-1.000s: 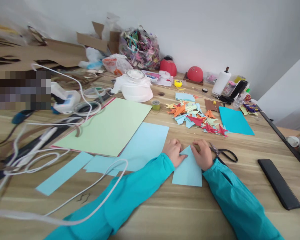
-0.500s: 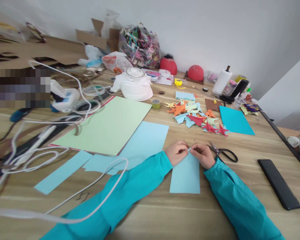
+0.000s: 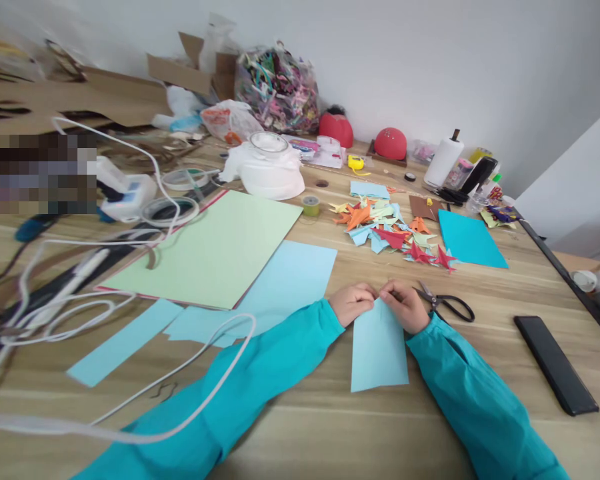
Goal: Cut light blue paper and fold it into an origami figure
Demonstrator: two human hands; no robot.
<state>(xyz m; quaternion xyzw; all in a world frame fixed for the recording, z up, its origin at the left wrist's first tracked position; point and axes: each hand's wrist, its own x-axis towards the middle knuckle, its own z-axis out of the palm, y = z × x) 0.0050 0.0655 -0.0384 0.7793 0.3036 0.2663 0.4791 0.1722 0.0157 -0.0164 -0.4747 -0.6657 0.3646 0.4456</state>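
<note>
Pale-blue oblong paper (image 3: 379,353) has swung slightly rightward. My left hand (image 3: 353,304) and right hand (image 3: 405,307) pinch its far end.

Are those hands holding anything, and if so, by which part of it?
Yes: the light-blue paper, held at its far end between the left hand and the right hand.

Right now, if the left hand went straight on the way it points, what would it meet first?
Probably the teal-sleeved right hand, close beside it at the top of the light-blue paper sheet; any gap is unclear.
</note>
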